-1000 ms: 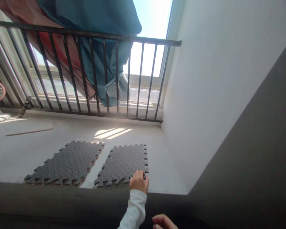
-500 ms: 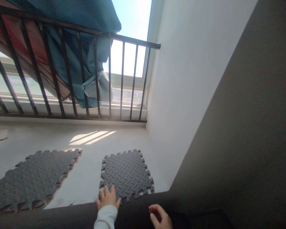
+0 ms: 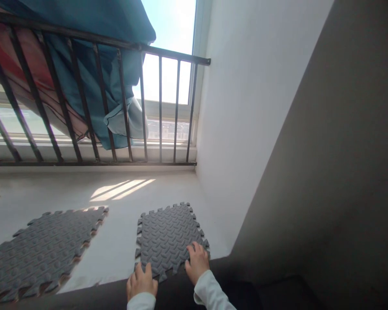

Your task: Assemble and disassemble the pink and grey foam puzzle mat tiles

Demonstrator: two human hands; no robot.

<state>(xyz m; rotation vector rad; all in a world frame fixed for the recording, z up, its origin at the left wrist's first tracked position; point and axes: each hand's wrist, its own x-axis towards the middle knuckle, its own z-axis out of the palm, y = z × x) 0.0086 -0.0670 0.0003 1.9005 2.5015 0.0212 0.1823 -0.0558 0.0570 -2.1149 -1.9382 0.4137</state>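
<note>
A grey foam puzzle mat tile (image 3: 168, 234) with interlocking edges and a raised tread pattern lies flat on the white ledge. At its near left corner rests my left hand (image 3: 142, 280), fingers spread and fingertips on or by the tile's edge. My right hand (image 3: 198, 261) is over the near right corner, its fingers apart and fingertips on the tile's surface. Neither hand is wrapped around the tile. Further left lie grey mat tiles (image 3: 48, 245), apart from the single one, with a strip of ledge between.
A dark metal railing (image 3: 116, 162) runs along the window, with blue and red fabric (image 3: 126, 73) draped over it. A white wall (image 3: 242, 107) rises on the right. Sunlight stripes fall on the ledge (image 3: 177, 185). Its near edge drops into dark shade.
My right hand has come up and forward from below the ledge edge onto the tile's near right corner. My left hand has drawn slightly down and left. The view has shifted a little.
</note>
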